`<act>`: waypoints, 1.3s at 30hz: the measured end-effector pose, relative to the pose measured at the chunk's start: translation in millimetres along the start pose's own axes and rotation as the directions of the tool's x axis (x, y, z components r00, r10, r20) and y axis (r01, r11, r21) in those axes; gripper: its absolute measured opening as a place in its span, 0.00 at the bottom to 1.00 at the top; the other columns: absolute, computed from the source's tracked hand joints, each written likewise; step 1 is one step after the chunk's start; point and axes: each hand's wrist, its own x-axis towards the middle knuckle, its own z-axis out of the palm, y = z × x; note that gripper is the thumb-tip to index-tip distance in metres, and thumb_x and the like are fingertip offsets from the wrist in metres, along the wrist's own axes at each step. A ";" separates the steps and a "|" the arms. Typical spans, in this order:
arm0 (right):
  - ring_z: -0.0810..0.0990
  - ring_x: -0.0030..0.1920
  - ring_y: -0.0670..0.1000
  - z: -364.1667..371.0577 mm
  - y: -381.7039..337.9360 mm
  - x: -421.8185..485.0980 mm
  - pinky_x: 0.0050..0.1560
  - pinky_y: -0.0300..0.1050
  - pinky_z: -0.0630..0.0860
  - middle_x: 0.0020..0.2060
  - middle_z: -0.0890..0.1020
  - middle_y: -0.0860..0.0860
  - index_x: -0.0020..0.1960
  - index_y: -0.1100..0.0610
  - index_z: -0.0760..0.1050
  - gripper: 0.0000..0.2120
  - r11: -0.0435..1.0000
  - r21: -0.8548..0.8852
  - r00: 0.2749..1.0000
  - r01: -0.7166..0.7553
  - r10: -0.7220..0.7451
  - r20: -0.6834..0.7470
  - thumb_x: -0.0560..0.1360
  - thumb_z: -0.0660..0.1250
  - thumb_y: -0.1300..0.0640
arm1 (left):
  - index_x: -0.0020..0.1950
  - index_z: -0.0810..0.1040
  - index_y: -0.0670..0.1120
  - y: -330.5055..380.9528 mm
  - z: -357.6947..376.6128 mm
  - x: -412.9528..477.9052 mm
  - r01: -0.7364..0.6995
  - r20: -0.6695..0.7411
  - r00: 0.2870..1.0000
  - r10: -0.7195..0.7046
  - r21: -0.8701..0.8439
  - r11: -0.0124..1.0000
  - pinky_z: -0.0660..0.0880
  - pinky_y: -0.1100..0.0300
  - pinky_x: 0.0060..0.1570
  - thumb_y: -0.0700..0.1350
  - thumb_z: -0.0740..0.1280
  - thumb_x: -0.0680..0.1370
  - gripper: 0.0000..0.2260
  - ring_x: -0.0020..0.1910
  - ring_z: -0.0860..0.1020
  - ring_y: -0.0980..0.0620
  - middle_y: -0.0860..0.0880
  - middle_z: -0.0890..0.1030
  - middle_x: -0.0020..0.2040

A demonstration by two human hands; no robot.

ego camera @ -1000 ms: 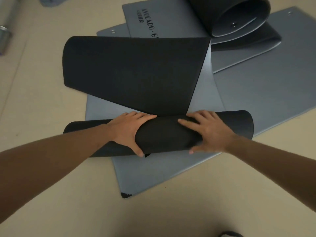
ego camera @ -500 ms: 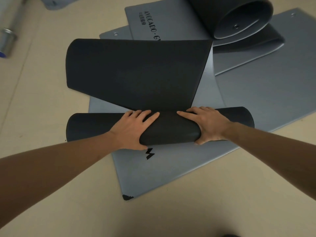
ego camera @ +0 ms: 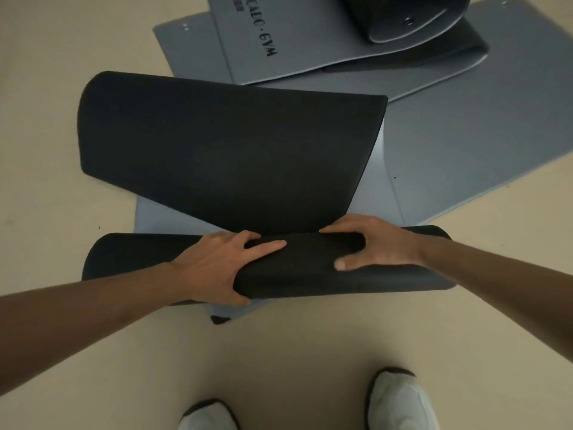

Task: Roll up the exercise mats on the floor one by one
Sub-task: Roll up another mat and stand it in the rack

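A black exercise mat [ego camera: 229,159] is partly rolled: its roll [ego camera: 310,271] lies crosswise in front of me, and the loose end arches up behind it. My left hand [ego camera: 214,268] grips the roll left of centre, with the fingers over the top and the thumb round the near side. My right hand [ego camera: 375,246] holds it right of centre, its fingers hooked into the crease behind the roll and its thumb on top. The roll rests on a flat grey mat [ego camera: 465,135].
Farther back, a grey mat with black lettering [ego camera: 263,41] lies on the flat one, with a loosely rolled dark mat [ego camera: 403,13] on top at the upper right. Beige floor [ego camera: 62,197] surrounds the mats. My white shoes [ego camera: 400,401] stand just behind the roll.
The roll has come back toward me and now covers the grey mat's near corner logo. My right fingers have curled behind the roll. My view tilted down, so my shoes show.
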 end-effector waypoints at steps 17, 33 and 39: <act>0.82 0.42 0.46 -120.0 -26.6 78.2 0.49 0.36 0.79 0.52 0.81 0.59 0.62 0.67 0.79 0.12 0.712 0.685 0.693 0.154 0.416 -0.589 0.79 0.67 0.70 | 0.78 0.36 0.71 -19.3 -16.7 15.2 0.047 0.058 0.997 -0.042 -0.091 0.995 0.71 0.51 0.68 0.73 0.72 0.67 0.53 0.70 0.69 0.51 0.55 0.63 0.76; 0.80 0.53 0.64 -104.9 -14.6 73.4 0.47 0.60 0.78 0.59 0.82 0.58 0.66 0.55 0.80 0.24 0.541 -0.835 0.768 -0.101 -0.491 -0.411 0.71 0.80 0.57 | 0.78 0.38 0.74 -28.5 -20.7 21.1 0.046 0.084 0.996 -0.033 -0.161 0.986 0.73 0.52 0.62 0.74 0.73 0.65 0.54 0.68 0.70 0.52 0.56 0.65 0.75; 0.81 0.55 0.67 -116.4 -12.5 88.7 0.50 0.62 0.81 0.71 0.74 0.62 0.79 0.50 0.62 0.36 0.362 -0.932 0.776 -0.018 -0.583 -0.241 0.75 0.72 0.64 | 0.79 0.41 0.73 -41.4 -35.8 31.5 0.053 0.119 0.992 -0.032 -0.177 0.983 0.73 0.48 0.63 0.75 0.73 0.64 0.53 0.67 0.71 0.53 0.57 0.69 0.72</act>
